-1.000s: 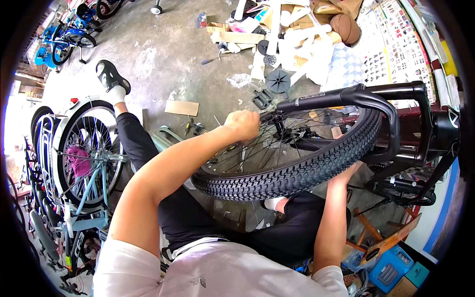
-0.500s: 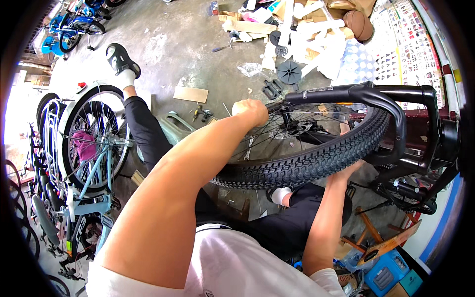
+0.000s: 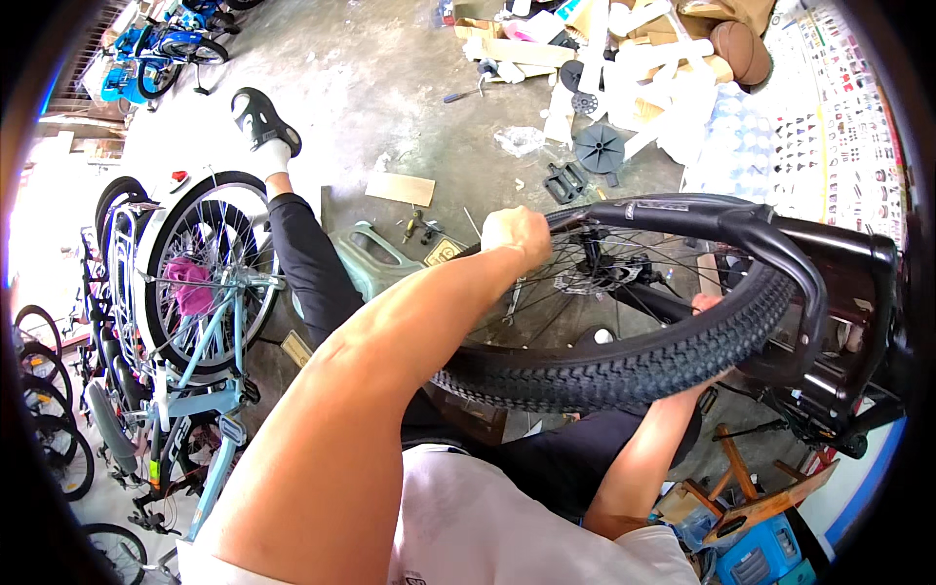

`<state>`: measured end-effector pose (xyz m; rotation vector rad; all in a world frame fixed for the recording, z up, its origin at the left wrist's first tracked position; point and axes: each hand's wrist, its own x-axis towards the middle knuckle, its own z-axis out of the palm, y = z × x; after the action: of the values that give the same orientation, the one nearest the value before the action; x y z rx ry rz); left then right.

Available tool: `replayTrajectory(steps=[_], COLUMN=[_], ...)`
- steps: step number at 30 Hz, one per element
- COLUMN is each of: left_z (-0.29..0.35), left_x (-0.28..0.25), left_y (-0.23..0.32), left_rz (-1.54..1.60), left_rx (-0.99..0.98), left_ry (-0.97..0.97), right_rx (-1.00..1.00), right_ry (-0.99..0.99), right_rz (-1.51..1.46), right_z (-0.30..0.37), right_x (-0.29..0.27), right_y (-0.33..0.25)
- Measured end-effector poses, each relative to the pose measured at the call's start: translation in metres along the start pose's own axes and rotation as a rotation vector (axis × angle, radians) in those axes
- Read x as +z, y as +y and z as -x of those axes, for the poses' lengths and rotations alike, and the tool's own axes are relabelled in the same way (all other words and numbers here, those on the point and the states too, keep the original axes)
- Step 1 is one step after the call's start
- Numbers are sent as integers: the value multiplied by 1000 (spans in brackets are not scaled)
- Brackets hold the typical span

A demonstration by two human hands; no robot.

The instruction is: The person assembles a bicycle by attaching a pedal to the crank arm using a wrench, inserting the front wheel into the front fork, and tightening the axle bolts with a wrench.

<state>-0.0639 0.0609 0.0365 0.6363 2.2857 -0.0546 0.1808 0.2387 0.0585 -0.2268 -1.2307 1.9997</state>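
A black bicycle wheel with a knobbly tyre (image 3: 624, 363) lies tilted across the space before me, held between both hands. My left hand (image 3: 517, 237) is closed over the far left part of its rim, beside the tip of a black fork leg (image 3: 663, 216). From below, my right hand (image 3: 704, 303) wraps round the near right part of the tyre; its fingertips show inside the rim, while the tyre hides most of the palm. The hub with a disc rotor (image 3: 603, 273) sits among the spokes, between the fork legs.
Light blue bicycle (image 3: 200, 361) and other bikes stand at left. Far right holds cardboard and packing scraps (image 3: 624, 68) and a brown ball (image 3: 741, 52). Black pedals (image 3: 565, 182) and a screwdriver (image 3: 412, 226) lie on the floor. A wooden stool (image 3: 770, 502) and blue case (image 3: 762, 556) are near right.
The view has shifted, so most things appear farther right. My right hand's fingers now show inside the rim, and the wheel appears turned a little within my grip.
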Motion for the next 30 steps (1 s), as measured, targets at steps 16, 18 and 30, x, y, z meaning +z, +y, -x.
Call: replayTrajectory(steps=[16,18,30], left_z=[-13,-13,-26], left_x=[-2,2,17], left_y=[-1,-3,-20], left_rz=[-41,-55,-52], left_rx=[94,123,158], left_ry=[28,46,130], right_rx=[-16,5,49], right_ry=[200,187,68], right_rz=[618,523,223], right_z=[-4,-15,-26], right_x=[11,1,-11], right_y=[-6,-7,-7])
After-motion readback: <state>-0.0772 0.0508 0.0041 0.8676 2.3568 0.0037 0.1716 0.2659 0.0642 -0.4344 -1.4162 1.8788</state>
